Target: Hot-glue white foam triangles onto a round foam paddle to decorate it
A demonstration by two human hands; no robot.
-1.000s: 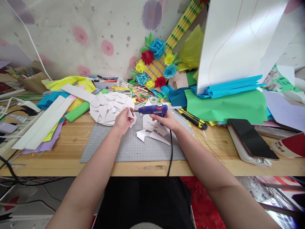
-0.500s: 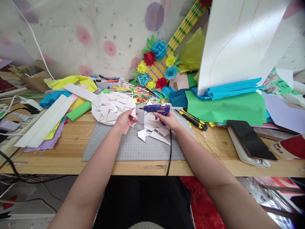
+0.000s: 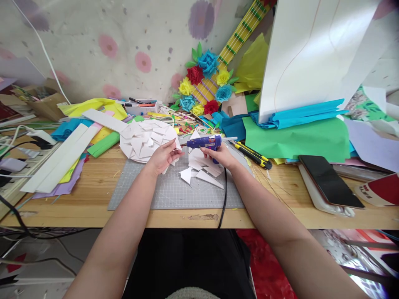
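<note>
My right hand [image 3: 220, 153] is wrapped round the handle of a blue hot glue gun [image 3: 202, 143], its nozzle pointing left and a glue stick jutting from its back. Between the fingertips of my left hand [image 3: 164, 158] is a small white piece of card [image 3: 178, 144], close to the nozzle. Just left of that hand lies a white round piece [image 3: 145, 139] covered with overlapping angular scraps. More loose white scraps [image 3: 205, 179] lie below the glue gun on a grey cutting mat [image 3: 134, 191].
A yellow-and-black utility knife [image 3: 254, 155] lies right of the mat. Further right are green paper [image 3: 296, 141] and a phone [image 3: 330, 180]. White strips [image 3: 59, 158] lie at the left by a power strip. A flower-trimmed paper guitar [image 3: 207, 89] leans on the wall.
The glue gun has shifted slightly left and tilted, bringing its nozzle closer to the white piece. My left hand has turned a little, and its fingers have moved slightly right.
</note>
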